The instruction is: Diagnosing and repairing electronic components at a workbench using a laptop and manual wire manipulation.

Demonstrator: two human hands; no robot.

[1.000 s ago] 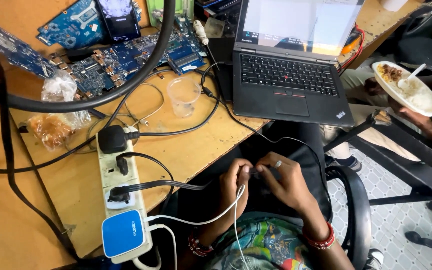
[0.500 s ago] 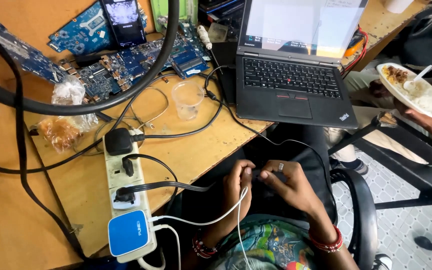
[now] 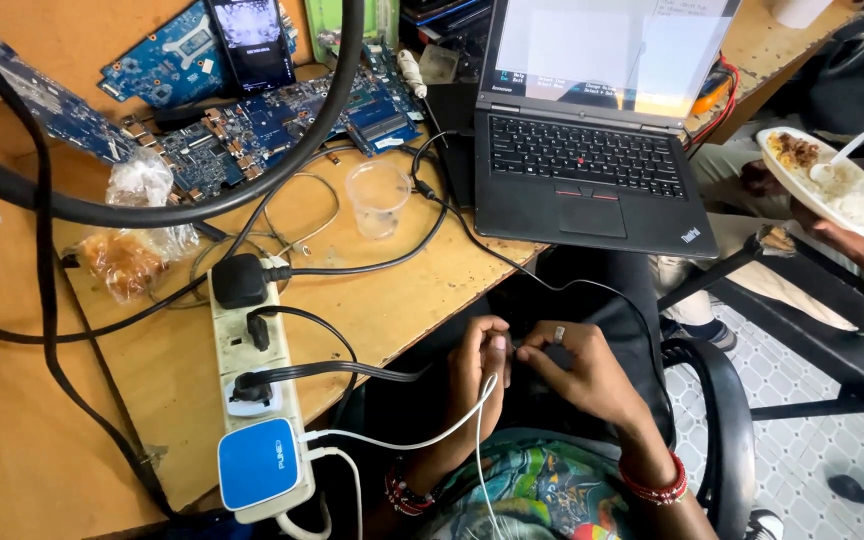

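Both hands meet at six o'clock: left hand (image 3: 480,365) pinching a white cable (image 3: 422,440), right hand (image 3: 580,372) gripping a small dark part; keep them steady, aligned.

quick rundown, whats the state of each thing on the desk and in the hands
laptop: open, screen lit
phone: screen lit
plastic cup: upright, looks empty
power strip: several plugs in
left hand: pinching white cable
right hand: pinching a small part, too small to tell
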